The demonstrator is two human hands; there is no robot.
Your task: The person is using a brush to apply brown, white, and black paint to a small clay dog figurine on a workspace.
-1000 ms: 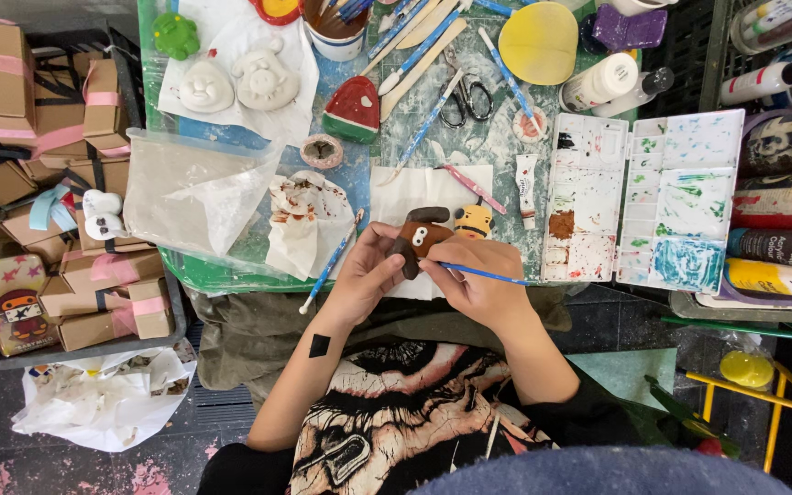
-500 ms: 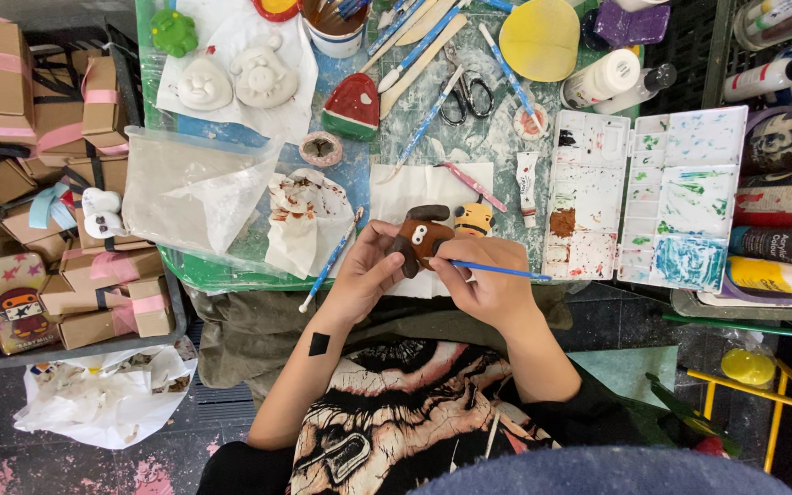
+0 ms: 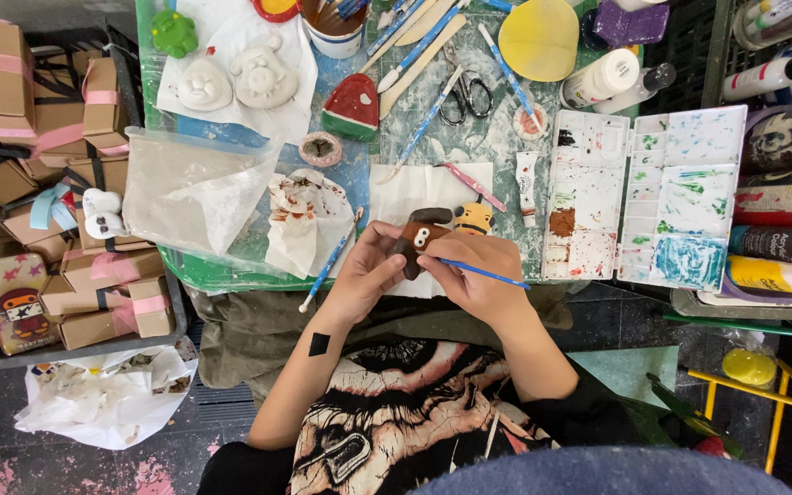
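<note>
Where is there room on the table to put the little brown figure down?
Barest patch: the white paper above the brown figure, between the stained tissue and the paint tube. The plastic bag lies flat too. Brushes, scissors and the palette crowd the rest.

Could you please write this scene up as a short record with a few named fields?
left hand: left hand holds a brown figurine over the table edge
right hand: right hand holds a blue paintbrush, tip at the figurine
beside figurine: small yellow figurine on white paper
right of hands: open paint palette, stained
left of hands: stained tissue, another brush
far side: scissors, two unpainted white figures
</note>
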